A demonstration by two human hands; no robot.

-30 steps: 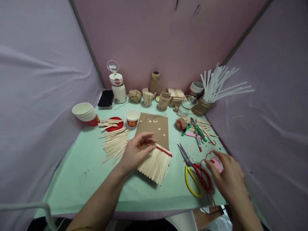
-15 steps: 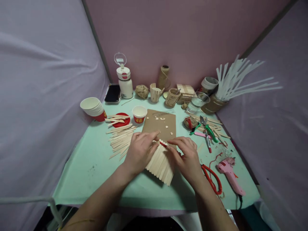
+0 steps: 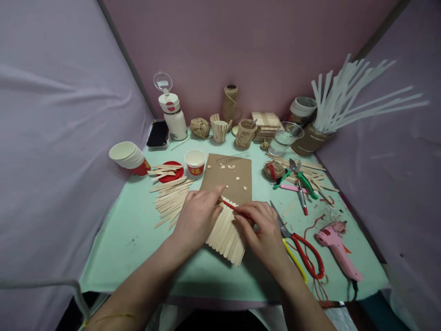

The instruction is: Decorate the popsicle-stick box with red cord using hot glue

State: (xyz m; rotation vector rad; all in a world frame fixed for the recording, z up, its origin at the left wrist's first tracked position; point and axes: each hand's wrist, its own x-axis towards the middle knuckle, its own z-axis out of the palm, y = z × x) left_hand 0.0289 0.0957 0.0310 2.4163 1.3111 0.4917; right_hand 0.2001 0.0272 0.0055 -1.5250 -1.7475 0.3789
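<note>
A panel of flat wooden craft sticks (image 3: pixel 225 234) laid side by side lies tilted between my hands. A red cord (image 3: pixel 228 204) runs across the sticks near their rounded upper ends. My left hand (image 3: pixel 200 214) is closed at the panel's upper left corner, thumb and forefinger pinching at the cord's end there. My right hand (image 3: pixel 260 225) is closed on the cord at the upper right, with its fingers over that edge. Under the panel's top lies a brown board (image 3: pixel 229 177) with several small wooden chips on it.
Right of my right hand lie red-handled scissors (image 3: pixel 306 255), a pink glue gun (image 3: pixel 339 250) and green-handled pliers (image 3: pixel 306 184). Loose sticks (image 3: pixel 174 200) and a paper cup (image 3: pixel 195 163) are at left. A water glass (image 3: pixel 284 140) stands at the back right.
My right hand has drawn slightly outward along the cord, and a longer red stretch shows across the sticks. The camera view has shifted a little, showing more of the scissors.
</note>
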